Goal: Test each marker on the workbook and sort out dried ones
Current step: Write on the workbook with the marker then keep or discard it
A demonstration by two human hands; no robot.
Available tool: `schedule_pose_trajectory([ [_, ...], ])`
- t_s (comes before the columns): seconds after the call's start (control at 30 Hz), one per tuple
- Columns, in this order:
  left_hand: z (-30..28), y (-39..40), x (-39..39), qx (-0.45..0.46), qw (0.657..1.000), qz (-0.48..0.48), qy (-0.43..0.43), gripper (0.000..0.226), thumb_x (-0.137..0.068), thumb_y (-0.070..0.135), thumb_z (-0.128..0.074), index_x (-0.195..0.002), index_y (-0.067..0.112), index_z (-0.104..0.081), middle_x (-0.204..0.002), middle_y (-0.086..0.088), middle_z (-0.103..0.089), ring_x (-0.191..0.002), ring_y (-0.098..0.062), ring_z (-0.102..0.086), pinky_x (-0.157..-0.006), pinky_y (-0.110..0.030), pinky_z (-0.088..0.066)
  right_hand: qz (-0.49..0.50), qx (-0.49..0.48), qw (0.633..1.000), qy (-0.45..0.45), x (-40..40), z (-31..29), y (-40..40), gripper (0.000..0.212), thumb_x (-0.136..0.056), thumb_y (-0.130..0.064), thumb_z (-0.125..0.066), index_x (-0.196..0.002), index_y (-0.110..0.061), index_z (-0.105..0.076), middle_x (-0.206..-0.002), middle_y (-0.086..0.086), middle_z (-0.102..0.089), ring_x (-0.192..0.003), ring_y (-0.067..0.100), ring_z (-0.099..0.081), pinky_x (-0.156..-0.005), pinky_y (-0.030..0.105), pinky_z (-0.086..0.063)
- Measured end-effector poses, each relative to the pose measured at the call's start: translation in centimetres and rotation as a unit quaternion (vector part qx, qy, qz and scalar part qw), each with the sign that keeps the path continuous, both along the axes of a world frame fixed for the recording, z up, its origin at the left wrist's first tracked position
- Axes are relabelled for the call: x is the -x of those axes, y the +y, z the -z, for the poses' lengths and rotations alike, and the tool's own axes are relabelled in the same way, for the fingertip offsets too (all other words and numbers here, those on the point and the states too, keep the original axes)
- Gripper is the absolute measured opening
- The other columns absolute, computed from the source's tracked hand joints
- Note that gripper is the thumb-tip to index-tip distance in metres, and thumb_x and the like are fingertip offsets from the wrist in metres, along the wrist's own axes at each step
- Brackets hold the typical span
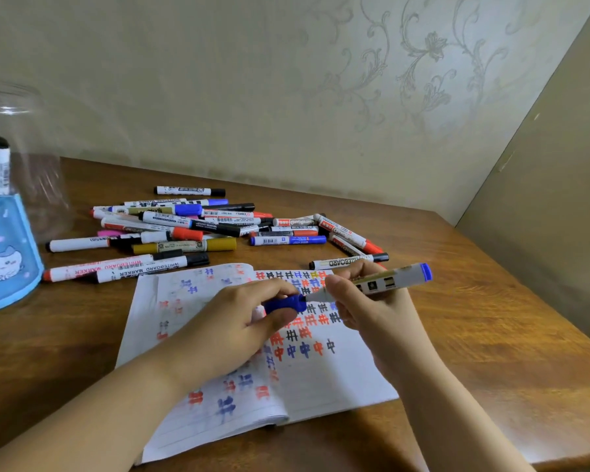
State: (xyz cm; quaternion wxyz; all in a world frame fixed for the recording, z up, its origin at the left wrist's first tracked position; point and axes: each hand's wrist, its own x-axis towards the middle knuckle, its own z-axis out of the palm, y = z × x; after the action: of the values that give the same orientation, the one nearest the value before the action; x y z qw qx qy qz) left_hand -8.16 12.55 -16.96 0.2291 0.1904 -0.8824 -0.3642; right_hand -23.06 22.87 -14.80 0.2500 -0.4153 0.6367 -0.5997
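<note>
The left hand (pixel 249 318) pinches the blue cap (pixel 285 303); the right hand (pixel 365 301) grips the blue whiteboard marker (pixel 389 277). They should pull straight apart, above the workbook (pixel 338 386).

Soft, even indoor light, faint shadows, slight overall blur, wide-angle bending toward the edges.

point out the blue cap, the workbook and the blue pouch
blue cap (pixel 285 304), head view, on the side of the cap showing between the left hand's fingers
workbook (pixel 338 379), head view, on a bare part of the right page
blue pouch (pixel 6 260), head view, on its front face by the cat drawing
</note>
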Motion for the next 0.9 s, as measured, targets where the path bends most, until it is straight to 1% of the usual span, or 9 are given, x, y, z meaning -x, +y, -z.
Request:
schedule_pose_trajectory([
  [0.07, 0.0, 0.0, -0.1, 0.000, 1.000, 0.004, 0.008, 0.018, -0.088, 0.042, -0.051, -0.106, 0.045, -0.050, -0.094, 0.033, -0.053, -0.093, 0.025, -0.045, -0.070, 0.001, -0.040, -0.001, 0.003, 1.000, -0.004, -0.3, 0.4, -0.4, 0.017, -0.082, -0.019, -0.069, -0.073, -0.013, -0.056, -0.054, -0.004, -0.054, -0.050, 0.005, -0.046, -0.052, 0.020, -0.039],
  [0.23, 0.1, 0.0, -0.2, 0.014, 1.000, 0.005, 0.026, 0.016, -0.090, 0.035, -0.053, -0.106, 0.038, -0.055, -0.086, 0.029, -0.055, -0.093, 0.017, -0.048, -0.071, -0.001, -0.039, -0.020, 0.006, 1.000, 0.005, -1.1, 1.2, -1.2, 0.019, -0.082, -0.017, -0.069, -0.072, -0.012, -0.054, -0.051, -0.008, -0.054, -0.048, 0.001, -0.046, -0.049, 0.017, -0.038],
  [0.37, 0.1, 0.1, -0.5, 0.009, 0.998, -0.007, 0.062, 0.015, -0.090, 0.031, -0.054, -0.104, 0.031, -0.060, -0.081, 0.022, -0.059, -0.091, 0.010, -0.052, -0.072, -0.003, -0.040, -0.010, 0.040, 0.999, -0.008, -1.8, 1.6, -2.2, 0.033, -0.083, -0.023, -0.069, -0.057, -0.026, -0.049, -0.053, -0.003, -0.043, -0.051, 0.010, -0.037, -0.055, 0.028, -0.031],
  [0.47, -0.1, 0.1, -0.7, 0.013, 0.996, -0.019, 0.082, 0.013, -0.089, 0.028, -0.055, -0.101, 0.032, -0.060, -0.078, 0.024, -0.058, -0.091, 0.009, -0.052, -0.073, -0.004, -0.040, -0.021, 0.044, 0.999, -0.020, -2.3, 1.5, -2.7, 0.028, -0.079, -0.027, -0.065, -0.057, -0.026, -0.047, -0.054, -0.001, -0.039, -0.052, 0.013, -0.033, -0.055, 0.030, -0.030],
  [0.6, -0.1, 0.3, -0.8, 0.027, 0.996, -0.019, 0.077, 0.016, -0.090, 0.025, -0.055, -0.105, 0.029, -0.062, -0.080, 0.025, -0.056, -0.093, 0.010, -0.050, -0.073, -0.003, -0.040, -0.030, 0.043, 0.999, -0.014, -2.5, 1.6, -2.7, 0.027, -0.082, -0.024, -0.064, -0.062, -0.019, -0.046, -0.057, 0.006, -0.034, -0.052, 0.013, -0.031, -0.053, 0.030, -0.028],
  [0.7, -0.4, 0.6, -0.7, 0.031, 0.996, -0.028, 0.074, 0.019, -0.090, 0.023, -0.056, -0.108, 0.026, -0.063, -0.081, 0.025, -0.056, -0.093, 0.010, -0.050, -0.074, -0.002, -0.040, -0.026, 0.050, 0.998, -0.014, -2.7, 1.5, -2.5, 0.031, -0.088, -0.014, -0.062, -0.062, -0.019, -0.045, -0.058, 0.006, -0.035, -0.053, 0.014, -0.032, -0.053, 0.029, -0.029],
  [0.8, -1.2, 1.4, -1.4, 0.028, 0.997, -0.030, 0.064, 0.018, -0.091, 0.023, -0.055, -0.103, 0.035, -0.059, -0.083, 0.027, -0.055, -0.094, 0.011, -0.050, -0.074, -0.003, -0.041, -0.032, 0.053, 0.998, -0.004, -3.5, 0.5, -1.8, 0.028, -0.088, -0.015, -0.060, -0.065, -0.016, -0.044, -0.057, 0.006, -0.041, -0.053, 0.013, -0.038, -0.052, 0.027, -0.035],
  [0.87, -1.5, 1.7, -3.2, 0.024, 0.999, -0.040, 0.025, 0.021, -0.092, 0.024, -0.054, -0.096, 0.044, -0.051, -0.089, 0.027, -0.057, -0.092, 0.012, -0.053, -0.073, -0.005, -0.043, -0.062, 0.015, 0.997, 0.038, -4.9, 0.0, -1.7, 0.025, -0.087, -0.020, -0.062, -0.068, -0.013, -0.047, -0.056, 0.001, -0.048, -0.050, 0.008, -0.044, -0.051, 0.021, -0.038],
  [0.9, -1.6, 1.8, -4.6, 0.023, 0.998, -0.057, 0.003, 0.021, -0.092, 0.024, -0.054, -0.093, 0.045, -0.050, -0.091, 0.027, -0.058, -0.090, 0.012, -0.054, -0.071, -0.007, -0.044, -0.087, -0.006, 0.994, 0.060, -5.9, -0.2, -1.8, 0.025, -0.086, -0.023, -0.064, -0.068, -0.014, -0.049, -0.054, -0.002, -0.051, -0.049, 0.005, -0.046, -0.051, 0.018, -0.038],
])
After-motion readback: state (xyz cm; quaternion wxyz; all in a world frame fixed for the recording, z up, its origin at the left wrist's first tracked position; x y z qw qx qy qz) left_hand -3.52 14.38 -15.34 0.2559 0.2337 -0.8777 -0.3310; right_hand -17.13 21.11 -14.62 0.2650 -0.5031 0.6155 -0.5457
